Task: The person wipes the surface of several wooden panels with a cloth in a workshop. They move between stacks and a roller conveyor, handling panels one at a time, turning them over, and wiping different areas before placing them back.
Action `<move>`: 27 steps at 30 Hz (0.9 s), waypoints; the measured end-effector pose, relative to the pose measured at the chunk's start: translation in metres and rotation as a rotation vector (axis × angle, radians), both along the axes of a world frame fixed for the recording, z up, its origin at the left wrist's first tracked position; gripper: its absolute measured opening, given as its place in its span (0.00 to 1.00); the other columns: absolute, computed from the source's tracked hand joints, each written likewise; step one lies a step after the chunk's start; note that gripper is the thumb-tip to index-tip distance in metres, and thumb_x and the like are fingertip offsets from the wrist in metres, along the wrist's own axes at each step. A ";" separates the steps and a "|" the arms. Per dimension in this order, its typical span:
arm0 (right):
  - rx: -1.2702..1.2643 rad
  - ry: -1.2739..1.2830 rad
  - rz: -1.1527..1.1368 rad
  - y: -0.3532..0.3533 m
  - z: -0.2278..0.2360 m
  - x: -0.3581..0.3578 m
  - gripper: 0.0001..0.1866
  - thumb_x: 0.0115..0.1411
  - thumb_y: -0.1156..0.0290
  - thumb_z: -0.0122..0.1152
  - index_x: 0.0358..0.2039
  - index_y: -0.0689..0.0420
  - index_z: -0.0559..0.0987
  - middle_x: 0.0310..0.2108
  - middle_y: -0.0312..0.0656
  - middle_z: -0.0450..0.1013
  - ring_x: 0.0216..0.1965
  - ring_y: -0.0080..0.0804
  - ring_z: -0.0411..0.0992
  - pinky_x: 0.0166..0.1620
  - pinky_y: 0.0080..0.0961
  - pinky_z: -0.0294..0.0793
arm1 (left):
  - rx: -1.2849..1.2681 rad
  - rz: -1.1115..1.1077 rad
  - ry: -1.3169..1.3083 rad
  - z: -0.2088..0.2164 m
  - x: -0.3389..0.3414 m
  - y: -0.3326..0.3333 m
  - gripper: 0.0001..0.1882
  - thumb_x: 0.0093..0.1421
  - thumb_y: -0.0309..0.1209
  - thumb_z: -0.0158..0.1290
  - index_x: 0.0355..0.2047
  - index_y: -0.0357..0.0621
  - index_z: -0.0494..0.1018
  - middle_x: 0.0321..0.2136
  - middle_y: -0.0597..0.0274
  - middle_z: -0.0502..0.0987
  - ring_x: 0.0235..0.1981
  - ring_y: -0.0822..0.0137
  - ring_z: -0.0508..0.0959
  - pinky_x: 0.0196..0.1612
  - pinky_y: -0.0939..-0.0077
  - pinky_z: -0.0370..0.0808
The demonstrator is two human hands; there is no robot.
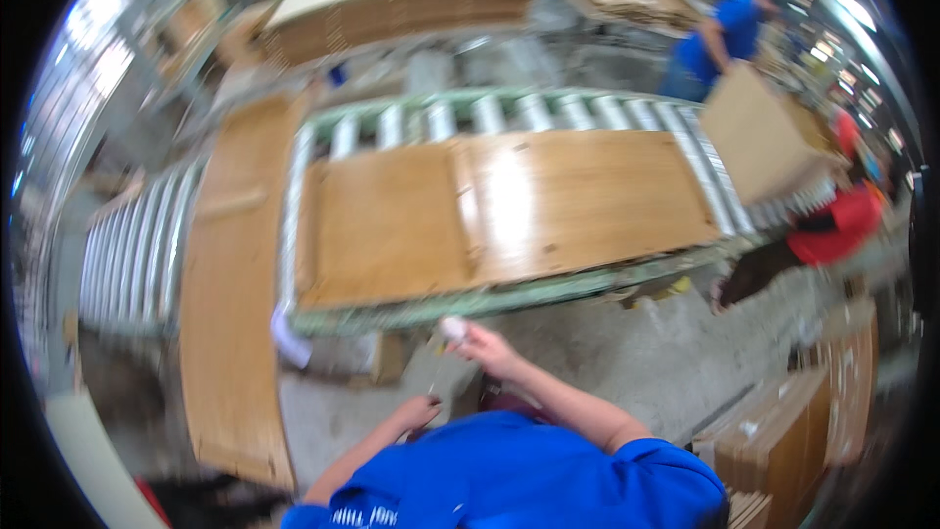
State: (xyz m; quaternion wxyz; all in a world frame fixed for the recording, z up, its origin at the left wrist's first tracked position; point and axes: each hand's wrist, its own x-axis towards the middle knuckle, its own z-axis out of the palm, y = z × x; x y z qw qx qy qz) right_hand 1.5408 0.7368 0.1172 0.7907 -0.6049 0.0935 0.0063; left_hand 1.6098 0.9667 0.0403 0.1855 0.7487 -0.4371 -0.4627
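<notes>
My right hand (pixel 493 351) is closed around a small white roundish object (pixel 453 329), too blurred to name, just off the near edge of the roller conveyor (pixel 431 306). Low in front of my body is my left hand (pixel 419 412), its fingers curled; what they hold, if anything, I cannot make out. Ahead of both hands, on the rollers, lies a wood-coloured panel assembly (pixel 597 191) with a crosspiece (pixel 464 206) dividing it. To the left a long wood-coloured board (pixel 230 304) lies crosswise, with a short strip (pixel 230 204) on it.
Another roller section (pixel 137 245) is at far left. Stacked cardboard (pixel 401 15) stands behind the conveyor. A large carton (pixel 759 132) sits at its right end, near a person in blue (pixel 720 44) and one in red (pixel 842 225). More cartons (pixel 769 431) stand at lower right.
</notes>
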 end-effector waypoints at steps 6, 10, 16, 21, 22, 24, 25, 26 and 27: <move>0.120 -0.242 -0.026 -0.044 0.074 0.004 0.22 0.64 0.74 0.42 0.59 0.59 0.60 0.55 0.35 0.64 0.55 0.22 0.60 0.59 0.24 0.55 | -0.619 0.472 0.345 0.117 0.025 -0.104 0.17 0.63 0.34 0.44 0.47 0.35 0.68 0.39 0.57 0.75 0.40 0.68 0.75 0.45 0.75 0.70; 0.003 -0.430 -0.399 -0.039 0.101 -0.015 0.19 0.64 0.73 0.44 0.56 0.61 0.65 0.58 0.35 0.60 0.56 0.22 0.58 0.58 0.21 0.56 | -0.816 0.304 0.549 0.165 0.011 -0.168 0.16 0.65 0.33 0.42 0.48 0.33 0.64 0.41 0.59 0.72 0.41 0.72 0.72 0.46 0.78 0.68; 0.135 -0.357 -0.724 -0.016 0.099 -0.069 0.19 0.62 0.72 0.47 0.54 0.61 0.67 0.53 0.35 0.63 0.55 0.23 0.59 0.59 0.24 0.54 | -0.763 -0.016 0.717 0.178 -0.018 -0.187 0.15 0.65 0.30 0.43 0.48 0.32 0.64 0.40 0.59 0.71 0.41 0.72 0.71 0.44 0.80 0.69; 0.155 -0.506 -0.961 0.019 0.097 -0.136 0.20 0.64 0.71 0.45 0.56 0.61 0.65 0.51 0.37 0.67 0.55 0.23 0.60 0.59 0.24 0.56 | -0.904 -0.374 0.489 0.174 -0.073 -0.194 0.14 0.66 0.32 0.40 0.42 0.33 0.68 0.34 0.61 0.72 0.34 0.72 0.71 0.37 0.79 0.69; 0.133 -0.512 -1.018 0.026 0.098 -0.152 0.19 0.64 0.71 0.45 0.55 0.61 0.66 0.51 0.37 0.67 0.54 0.23 0.61 0.59 0.23 0.57 | -0.971 -0.430 0.414 0.175 -0.090 -0.193 0.13 0.65 0.31 0.41 0.41 0.33 0.69 0.33 0.60 0.72 0.34 0.70 0.72 0.36 0.77 0.69; 0.099 -0.543 -1.085 0.036 0.105 -0.173 0.17 0.65 0.70 0.44 0.53 0.61 0.68 0.50 0.36 0.68 0.53 0.22 0.62 0.58 0.22 0.58 | -1.205 -0.553 0.227 0.184 -0.117 -0.199 0.12 0.63 0.30 0.41 0.38 0.33 0.70 0.30 0.53 0.72 0.32 0.61 0.73 0.34 0.72 0.68; -0.005 -0.498 -1.123 0.037 0.111 -0.189 0.18 0.65 0.71 0.44 0.54 0.61 0.67 0.52 0.38 0.67 0.54 0.24 0.62 0.57 0.24 0.59 | -1.216 -0.610 0.164 0.186 -0.126 -0.206 0.10 0.59 0.26 0.44 0.37 0.36 0.72 0.33 0.51 0.74 0.36 0.50 0.73 0.44 0.63 0.67; -0.094 -0.457 -1.124 0.035 0.125 -0.203 0.18 0.65 0.73 0.43 0.55 0.61 0.66 0.53 0.40 0.66 0.54 0.27 0.62 0.57 0.26 0.60 | -1.232 -0.625 0.123 0.195 -0.134 -0.212 0.09 0.59 0.26 0.45 0.37 0.36 0.72 0.34 0.51 0.74 0.37 0.50 0.74 0.45 0.64 0.67; -0.063 -0.428 -1.167 0.034 0.127 -0.219 0.17 0.64 0.73 0.43 0.53 0.61 0.67 0.53 0.40 0.66 0.53 0.27 0.63 0.56 0.26 0.62 | -1.252 -0.627 0.093 0.206 -0.152 -0.216 0.09 0.59 0.26 0.45 0.36 0.36 0.72 0.34 0.51 0.74 0.38 0.51 0.74 0.45 0.65 0.67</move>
